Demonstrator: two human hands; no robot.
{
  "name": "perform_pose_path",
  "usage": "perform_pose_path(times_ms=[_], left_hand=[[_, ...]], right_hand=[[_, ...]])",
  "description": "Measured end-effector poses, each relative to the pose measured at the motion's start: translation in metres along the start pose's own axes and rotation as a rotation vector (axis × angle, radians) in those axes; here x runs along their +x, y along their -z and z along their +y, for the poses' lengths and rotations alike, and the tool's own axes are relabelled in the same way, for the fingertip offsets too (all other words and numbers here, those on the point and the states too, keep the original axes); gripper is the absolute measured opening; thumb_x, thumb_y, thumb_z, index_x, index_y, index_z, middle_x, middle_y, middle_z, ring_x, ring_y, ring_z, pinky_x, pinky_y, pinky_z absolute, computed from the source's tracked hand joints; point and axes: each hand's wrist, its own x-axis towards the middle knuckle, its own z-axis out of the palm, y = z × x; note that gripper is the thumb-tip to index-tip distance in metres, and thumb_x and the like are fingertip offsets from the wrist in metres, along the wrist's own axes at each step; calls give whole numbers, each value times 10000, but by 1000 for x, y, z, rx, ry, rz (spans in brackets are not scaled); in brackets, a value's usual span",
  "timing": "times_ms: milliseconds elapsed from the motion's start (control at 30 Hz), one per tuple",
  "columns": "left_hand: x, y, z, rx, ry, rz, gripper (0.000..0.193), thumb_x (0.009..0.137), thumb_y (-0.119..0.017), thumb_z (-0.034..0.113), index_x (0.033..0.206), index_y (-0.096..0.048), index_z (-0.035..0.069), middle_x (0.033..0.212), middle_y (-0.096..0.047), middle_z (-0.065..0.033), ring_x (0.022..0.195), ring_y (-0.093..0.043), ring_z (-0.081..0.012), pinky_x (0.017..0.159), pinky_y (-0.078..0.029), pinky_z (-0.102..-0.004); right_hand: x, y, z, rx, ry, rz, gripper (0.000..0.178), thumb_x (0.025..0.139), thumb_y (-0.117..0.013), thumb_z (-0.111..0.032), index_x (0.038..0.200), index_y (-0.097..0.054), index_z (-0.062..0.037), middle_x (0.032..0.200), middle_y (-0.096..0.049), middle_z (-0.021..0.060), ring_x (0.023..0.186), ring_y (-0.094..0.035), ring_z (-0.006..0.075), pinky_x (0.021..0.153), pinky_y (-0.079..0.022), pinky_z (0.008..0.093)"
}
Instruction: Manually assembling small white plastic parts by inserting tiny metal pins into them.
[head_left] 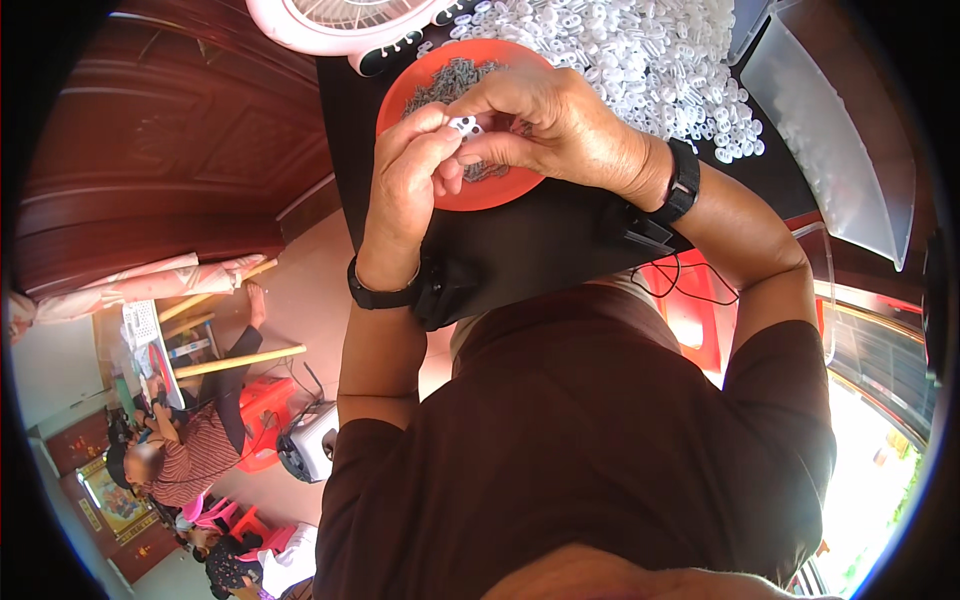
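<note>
Reddish-brown carved wooden panelling (180, 150) lines the left of the room, beside a black tabletop (500, 245). On it stands a round orange-red plastic bowl (512, 188) holding small slender grey pieces (452, 82). Above this bowl, the left hand (408, 172) and right hand (565, 125) meet, thumbs and fingertips pinching a small white piece with dark round spots (466, 127) between them. Beyond the right hand spreads a heap of small whitish, holed plastic pieces (630, 60); a pink-framed fan (350, 40) stands at the bowl's far left.
</note>
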Motion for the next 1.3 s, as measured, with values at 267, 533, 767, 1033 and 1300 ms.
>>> perform_pose_path(times_ms=[267,533,767,1033,1300], left_hand=[[0,0,-2,-33,-66,-44,252,833,-478,261,719,-527,42,591,-454,7,533,-452,-75,479,-322,-209],[0,2,-3,-15,-91,-67,256,870,-472,255,750,-530,37,605,-457,6,533,-451,-76,480,-323,-208],[-1,1,-4,-71,-155,-88,264,890,-485,250,780,-538,16,615,-458,-7,541,-447,-85,496,-326,-213],[1,1,-7,-71,-176,-116,265,891,-491,250,796,-542,8,615,-455,-5,550,-442,-87,504,-324,-218],[-3,-4,-6,-124,-210,-86,262,909,-481,227,852,-558,-17,618,-462,-13,551,-443,-88,506,-328,-219]], right_hand=[[1,3,-10,43,5,1,280,766,-718,-155,1007,-610,-59,851,-654,69,777,-672,216,663,-542,285],[2,4,-11,32,12,-6,258,786,-703,-133,1008,-598,-50,854,-662,77,781,-678,211,669,-547,275],[0,2,-10,177,-16,-12,201,801,-688,-107,963,-604,-24,846,-666,61,791,-681,179,684,-557,265],[0,5,-13,210,-38,-23,192,816,-670,-92,972,-594,-9,848,-662,64,780,-680,169,680,-564,263],[1,4,-14,247,-13,-37,206,811,-669,-76,974,-575,6,854,-660,79,780,-683,184,664,-566,260]])
